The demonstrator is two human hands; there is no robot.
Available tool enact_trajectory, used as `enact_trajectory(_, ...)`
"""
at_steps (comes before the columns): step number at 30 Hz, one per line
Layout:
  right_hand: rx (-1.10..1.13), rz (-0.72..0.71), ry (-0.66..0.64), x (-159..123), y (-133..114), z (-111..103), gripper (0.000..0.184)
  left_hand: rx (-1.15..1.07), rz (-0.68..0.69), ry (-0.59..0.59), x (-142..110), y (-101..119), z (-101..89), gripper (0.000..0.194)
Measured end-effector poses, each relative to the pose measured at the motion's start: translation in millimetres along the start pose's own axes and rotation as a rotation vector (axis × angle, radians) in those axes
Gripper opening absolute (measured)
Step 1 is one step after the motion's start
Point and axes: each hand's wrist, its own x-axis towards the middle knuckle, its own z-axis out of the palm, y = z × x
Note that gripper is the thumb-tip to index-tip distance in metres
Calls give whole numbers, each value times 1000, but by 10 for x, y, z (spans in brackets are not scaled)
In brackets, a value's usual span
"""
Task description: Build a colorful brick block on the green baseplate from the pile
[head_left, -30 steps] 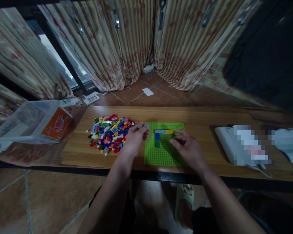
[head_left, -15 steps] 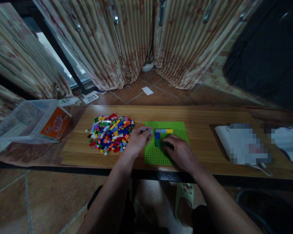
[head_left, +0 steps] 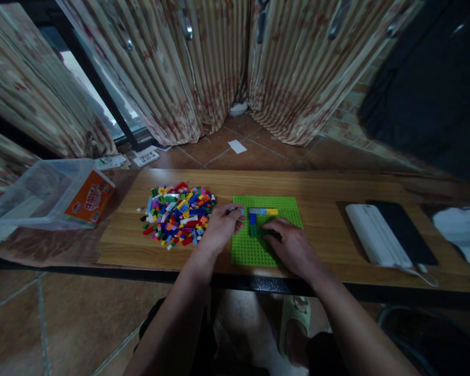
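A green baseplate (head_left: 285, 209) lies on the wooden table, with a short row of grey, blue and yellow bricks (head_left: 263, 211) near its far edge and a blue and a green brick below it. My right hand (head_left: 292, 248) rests on the plate, fingers curled and pressing on a dark green brick (head_left: 267, 231) beside that column. My left hand (head_left: 219, 228) sits at the plate's left edge, fingers pinched on a few small bricks. A pile of loose coloured bricks (head_left: 176, 211) lies left of it.
A clear plastic box (head_left: 47, 196) with an orange label stands at the far left. A white power bank (head_left: 376, 235) and a dark phone (head_left: 405, 230) lie at the right. Curtains hang behind the table; my foot in a slipper (head_left: 295, 318) shows below.
My right hand has moved left and down across the baseplate to the brick column. My left hand has drawn slightly nearer the plate's edge.
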Motion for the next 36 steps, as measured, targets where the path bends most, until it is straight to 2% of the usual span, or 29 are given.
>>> enact_trajectory(2, -12, 51, 54, 2, 48, -41, 16, 0, -1, -3, -5, 4, 4, 18)
enact_trajectory(6, -71, 255, 227, 15, 159, -103, 22, 8, 7, -2, -20, 16, 10, 17)
enact_trajectory(9, -106, 311, 280, 36, 194, -86, 28, 10, 12, 3, -29, 26, 18, 14)
enact_trajectory(20, -196, 392, 247, 127, 122, 54, 33, -140, -11, -39, -61, 29, 82, 9)
enact_trajectory(30, -169, 348, 244, 124, 139, 30, 43, -238, -89, -69, -104, 78, 151, 9)
enact_trajectory(36, -83, 312, 245, 124, 203, -15, 35, -262, -84, -118, -109, 57, 167, 12)
